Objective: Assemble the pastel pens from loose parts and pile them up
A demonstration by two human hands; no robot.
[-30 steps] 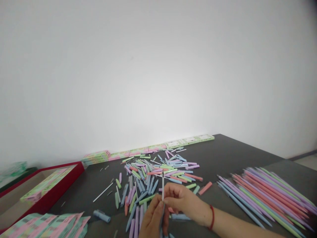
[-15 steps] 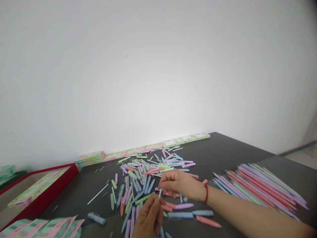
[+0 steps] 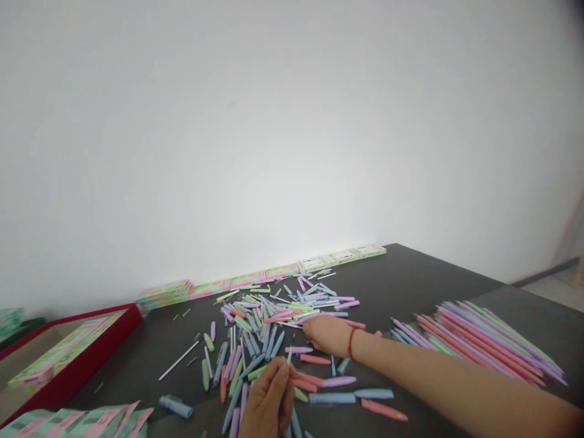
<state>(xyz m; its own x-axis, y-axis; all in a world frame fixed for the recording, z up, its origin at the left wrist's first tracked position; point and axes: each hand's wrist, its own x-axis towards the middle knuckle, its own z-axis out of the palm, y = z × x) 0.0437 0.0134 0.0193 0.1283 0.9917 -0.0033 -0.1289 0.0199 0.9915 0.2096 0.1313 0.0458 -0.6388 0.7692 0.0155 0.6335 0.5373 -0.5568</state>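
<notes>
Near the bottom centre, my left hand [image 3: 269, 398] is closed around a white pen refill [image 3: 289, 354], which stands upright with its dark tip above the fingers. What its lower end sits in is hidden by the hand. My right hand [image 3: 326, 336] reaches forward to the near right edge of a heap of pastel pen parts [image 3: 264, 319]. Its fingers are bent together and point down among the parts; whatever they pinch is hidden. Just below it lie a purple pen part [image 3: 298, 350] and a coral pen part [image 3: 316, 359].
On the right lies a bundle of long pastel pens [image 3: 483, 344]. A red-rimmed box [image 3: 123, 331] holding printed cartons stands left, behind pink and green packets [image 3: 86, 423]. Flat printed boxes [image 3: 342, 258] line the wall. A blue cap [image 3: 176, 406] lies at front left.
My right hand has let go of the refill's upper end and moved forward to the heap. My left hand keeps the refill, now lower. The view has shifted slightly right.
</notes>
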